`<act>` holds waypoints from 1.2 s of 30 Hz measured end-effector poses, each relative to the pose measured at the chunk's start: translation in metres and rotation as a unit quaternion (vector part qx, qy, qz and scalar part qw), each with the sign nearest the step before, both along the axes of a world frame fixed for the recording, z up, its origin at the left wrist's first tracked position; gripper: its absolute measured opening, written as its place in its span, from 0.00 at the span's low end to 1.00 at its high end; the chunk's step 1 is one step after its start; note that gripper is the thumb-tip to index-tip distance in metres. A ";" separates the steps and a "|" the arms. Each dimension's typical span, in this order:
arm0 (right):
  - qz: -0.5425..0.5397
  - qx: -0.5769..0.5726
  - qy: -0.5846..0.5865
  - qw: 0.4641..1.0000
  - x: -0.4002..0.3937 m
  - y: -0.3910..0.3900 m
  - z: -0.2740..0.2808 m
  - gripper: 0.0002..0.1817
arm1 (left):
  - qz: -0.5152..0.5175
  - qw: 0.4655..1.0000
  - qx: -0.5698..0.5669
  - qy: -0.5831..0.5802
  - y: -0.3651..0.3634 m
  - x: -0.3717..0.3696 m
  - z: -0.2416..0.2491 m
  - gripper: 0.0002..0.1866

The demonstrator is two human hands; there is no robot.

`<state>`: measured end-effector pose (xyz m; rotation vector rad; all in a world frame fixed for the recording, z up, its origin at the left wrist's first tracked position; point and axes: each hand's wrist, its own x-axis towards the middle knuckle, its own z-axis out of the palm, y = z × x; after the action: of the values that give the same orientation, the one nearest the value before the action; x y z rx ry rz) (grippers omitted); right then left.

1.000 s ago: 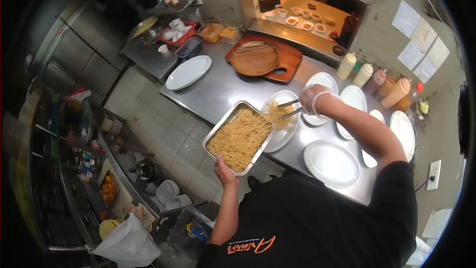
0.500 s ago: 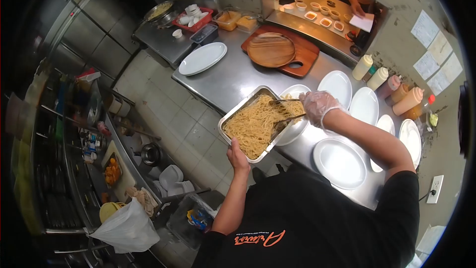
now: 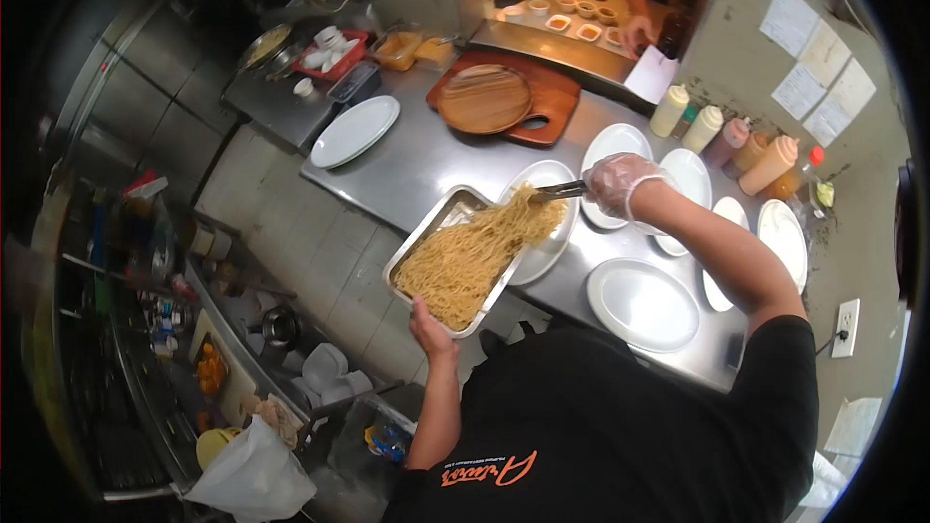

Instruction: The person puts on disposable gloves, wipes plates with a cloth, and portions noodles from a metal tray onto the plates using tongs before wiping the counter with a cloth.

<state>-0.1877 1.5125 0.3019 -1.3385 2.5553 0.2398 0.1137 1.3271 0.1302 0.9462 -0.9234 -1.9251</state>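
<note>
My left hand (image 3: 433, 331) grips the near edge of a rectangular metal pan (image 3: 395, 269), tilted toward the counter. Noodles (image 3: 448, 273) fill most of it, with bare metal showing at the far corner. In a clear plastic glove, my right hand (image 3: 620, 184) is closed around metal tongs (image 3: 564, 191). The tongs pinch a clump of noodles (image 3: 531, 216) that hangs over the pan's right edge and trails back into the pan. Beneath that clump lies a white oval plate (image 3: 548, 257), partly hidden by the noodles and pan.
Several more white plates (image 3: 643, 304) lie on the steel counter (image 3: 426, 150). Wooden boards (image 3: 484, 99) sit farther back. Squeeze bottles (image 3: 770, 167) line the wall. Through the serving window, another person's hand (image 3: 636, 37) is near a paper (image 3: 651, 74). A cluttered shelf (image 3: 242, 329) stands at left.
My right hand has raised the tongs, which have closed on noodles and pulled a clump up over the pan's right edge. The whole view has shifted, and the other person's hand has moved lower.
</note>
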 end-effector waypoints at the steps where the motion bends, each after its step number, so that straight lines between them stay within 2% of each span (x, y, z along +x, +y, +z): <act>1: -0.018 0.007 -0.009 1.000 -0.005 0.002 -0.009 0.12 | -0.003 1.000 0.001 0.009 0.001 0.000 0.002 0.26; 3: -0.056 0.021 -0.027 0.998 -0.013 0.004 -0.035 0.13 | -0.007 1.000 0.001 -0.002 0.002 0.006 0.004 0.27; 5: -0.028 0.024 -0.012 0.999 -0.016 0.011 -0.059 0.14 | -0.015 1.000 0.003 0.011 0.000 0.010 0.002 0.28; 10: -0.074 -0.030 -0.067 0.995 0.009 0.018 -0.067 0.13 | -0.005 1.000 -0.012 -0.010 0.001 0.007 0.026 0.29; 11: -0.018 -0.056 -0.078 0.995 0.019 0.018 -0.074 0.13 | -0.009 1.000 -0.012 -0.006 0.001 0.007 0.029 0.29; 13: -0.055 -0.028 -0.086 0.994 0.039 0.018 -0.085 0.12 | 0.009 1.000 0.001 0.005 0.000 0.001 0.031 0.29; 16: -0.102 -0.027 -0.134 0.985 0.052 0.020 -0.066 0.16 | 0.027 1.000 -0.003 -0.011 -0.003 0.003 0.028 0.30; 19: -0.066 -0.030 -0.157 0.985 0.056 0.020 -0.091 0.17 | 0.023 1.000 -0.006 0.005 -0.004 -0.002 0.035 0.30; 23: -0.096 -0.016 -0.129 0.987 0.034 0.021 -0.071 0.16 | 0.032 0.999 0.001 0.004 -0.005 -0.005 0.039 0.30; 24: -0.099 -0.044 -0.098 0.989 0.028 0.022 -0.072 0.14 | 0.031 1.000 0.002 0.002 -0.005 -0.006 0.040 0.30; 27: -0.085 -0.030 -0.056 0.994 0.001 0.020 -0.089 0.13 | 0.027 0.999 0.011 0.020 -0.007 -0.007 0.036 0.30; 30: -0.155 -0.016 -0.063 0.986 -0.007 0.018 -0.078 0.14 | 0.018 1.000 0.005 0.007 -0.006 -0.006 0.040 0.30; 33: -0.096 -0.029 -0.017 0.995 0.000 0.022 -0.082 0.13 | 0.007 1.000 0.019 0.021 -0.002 -0.008 0.048 0.31; 34: -0.083 -0.062 -0.035 0.994 0.010 0.024 -0.078 0.12 | -0.005 1.000 0.022 0.022 -0.005 -0.006 0.045 0.30; 36: -0.073 -0.041 -0.086 0.993 0.036 0.017 -0.085 0.11 | 0.002 1.000 0.012 0.023 -0.005 -0.006 0.042 0.31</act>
<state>-0.1517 1.5298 0.2168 -1.1387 2.5250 -0.0092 0.1077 1.3224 0.1718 0.9122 -0.8736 -1.9508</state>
